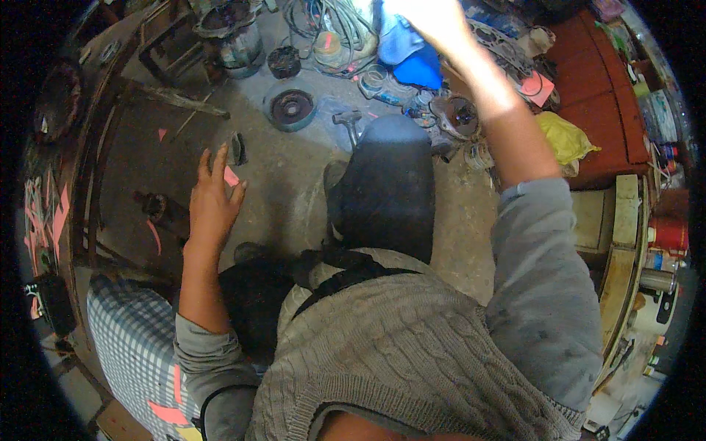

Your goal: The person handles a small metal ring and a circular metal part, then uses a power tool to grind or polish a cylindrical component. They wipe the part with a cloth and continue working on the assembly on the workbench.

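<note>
My left hand (pixel 215 189) is held over the floor on the left, fingers apart. A small pink patch (pixel 231 176) shows between its thumb and fingers; I cannot tell whether it touches them. Just beyond the fingertips lies a small dark piece (pixel 237 149). At the top edge my right hand (pixel 434 20) reaches far forward, washed out by bright light. Its fingers cannot be made out. A light blue cloth (pixel 397 38) lies right beside it, with a deeper blue cloth or bag (pixel 419 70) below; whether the hand grips either is unclear.
A hammer (pixel 348 123) lies ahead of my knee, beside a round motor-like housing (pixel 290 108). A larger metal housing (pixel 234 44) and coiled cables (pixel 331 29) stand farther off. On the right are a yellow bag (pixel 565 140) and a red-brown cabinet (pixel 603 88). Checked fabric (pixel 132 331) is at lower left.
</note>
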